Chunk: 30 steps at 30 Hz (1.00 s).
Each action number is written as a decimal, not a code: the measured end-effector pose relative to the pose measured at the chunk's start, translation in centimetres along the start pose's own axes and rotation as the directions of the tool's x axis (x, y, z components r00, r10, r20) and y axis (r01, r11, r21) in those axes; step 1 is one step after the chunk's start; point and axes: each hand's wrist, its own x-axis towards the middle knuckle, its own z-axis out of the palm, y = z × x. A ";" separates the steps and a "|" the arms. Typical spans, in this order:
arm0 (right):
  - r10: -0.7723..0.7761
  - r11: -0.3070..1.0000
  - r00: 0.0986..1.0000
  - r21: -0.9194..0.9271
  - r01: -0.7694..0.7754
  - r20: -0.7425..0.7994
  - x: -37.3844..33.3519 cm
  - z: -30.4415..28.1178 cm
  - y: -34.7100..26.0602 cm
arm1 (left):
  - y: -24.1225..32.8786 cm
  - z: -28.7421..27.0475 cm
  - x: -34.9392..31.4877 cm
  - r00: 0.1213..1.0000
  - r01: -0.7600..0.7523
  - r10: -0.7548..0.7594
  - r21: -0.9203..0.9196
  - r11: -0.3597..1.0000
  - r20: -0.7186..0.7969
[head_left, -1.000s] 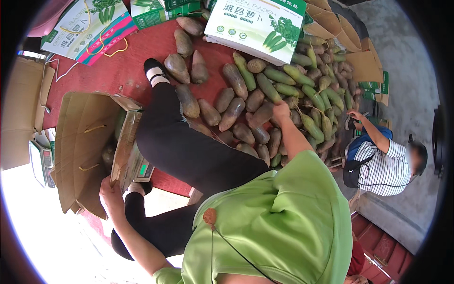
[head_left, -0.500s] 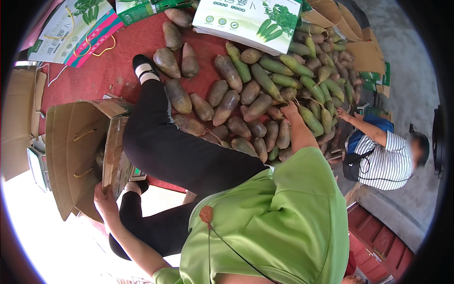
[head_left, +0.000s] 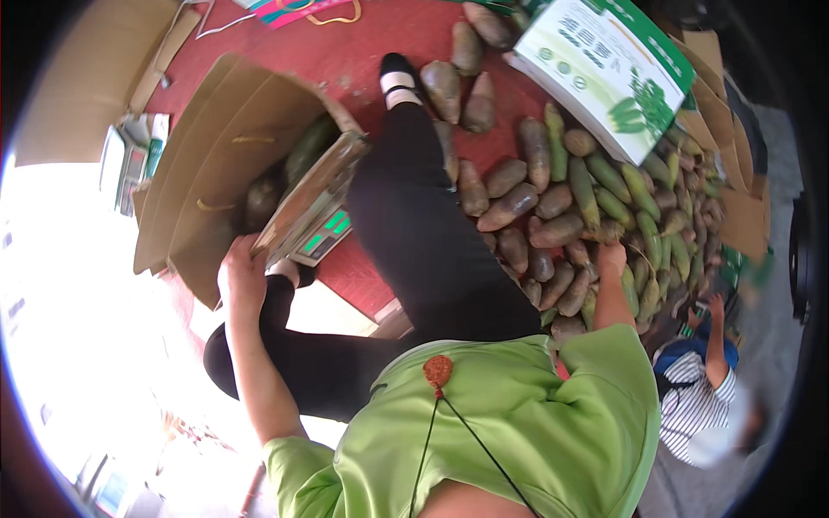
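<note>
My left hand (head_left: 242,274) is closed on the near edge of an open cardboard box (head_left: 194,168). Inside lie a few radishes (head_left: 302,151), partly hidden by the box wall. The box rests on a scale (head_left: 321,237) with a lit green display. To the right, my right hand (head_left: 611,257) reaches into a large pile of green and brownish radishes (head_left: 557,230). Its fingers are closed at a stubby brownish radish (head_left: 607,231) and look to grip it, though the fingertips are partly hidden.
A white and green printed carton (head_left: 596,73) lies at the pile's far side, beside brown cardboard (head_left: 744,220). Red cloth (head_left: 363,52) covers the floor. Another person in a striped shirt (head_left: 698,380) is at the right, one hand near the pile. Another scale (head_left: 121,164) stands far left.
The view has turned, so the box and pile appear further right. More of the box's inside and the scale display now show. My left hand keeps the box edge; my right stays at the pile.
</note>
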 end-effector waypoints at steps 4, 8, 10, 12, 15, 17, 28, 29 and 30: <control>0.006 0.991 0.994 -0.136 0.009 0.113 2.0 0.1 1.5 | 0.5 -0.2 -0.1 1.000 0.020 -0.020 0.013 1.000 -0.010; -0.105 0.977 0.986 -0.170 0.126 0.130 3.0 -0.1 2.2 | 0.7 -0.5 -0.1 1.000 0.015 -0.015 -0.017 1.000 -0.014; -0.001 0.999 0.999 0.037 0.003 -0.040 0.0 -2.2 -1.0 | 0.7 -0.7 -0.3 0.999 0.039 -0.039 0.006 0.999 -0.012; -0.040 0.999 0.991 -0.028 0.037 -0.124 -0.8 -3.8 -2.4 | 0.8 -0.7 -0.2 0.999 0.033 -0.033 0.008 0.999 0.001; -0.129 0.987 0.971 -0.120 0.107 -0.201 -1.1 -6.3 -5.4 | 0.4 -0.7 -0.4 1.000 0.029 -0.030 -0.002 1.000 -0.008; -0.249 0.958 0.940 -0.199 0.205 -0.233 -0.7 -7.5 -6.9 | 0.0 -0.7 -0.6 1.000 0.029 -0.029 -0.017 0.999 -0.007; -0.833 0.542 0.439 -0.335 0.771 -0.337 -7.1 -20.8 -21.3 | 0.3 -0.4 -0.3 0.999 0.052 -0.052 0.000 0.999 -0.002; -0.861 0.483 0.362 -0.350 0.803 -0.358 -9.1 -22.6 -22.4 | 0.2 -0.3 -0.4 0.999 0.045 -0.045 -0.005 0.999 -0.006; -0.868 0.448 0.323 -0.319 0.835 -0.376 -11.6 -24.5 -23.7 | 0.1 -0.4 -0.5 0.999 0.050 -0.050 -0.006 0.999 -0.009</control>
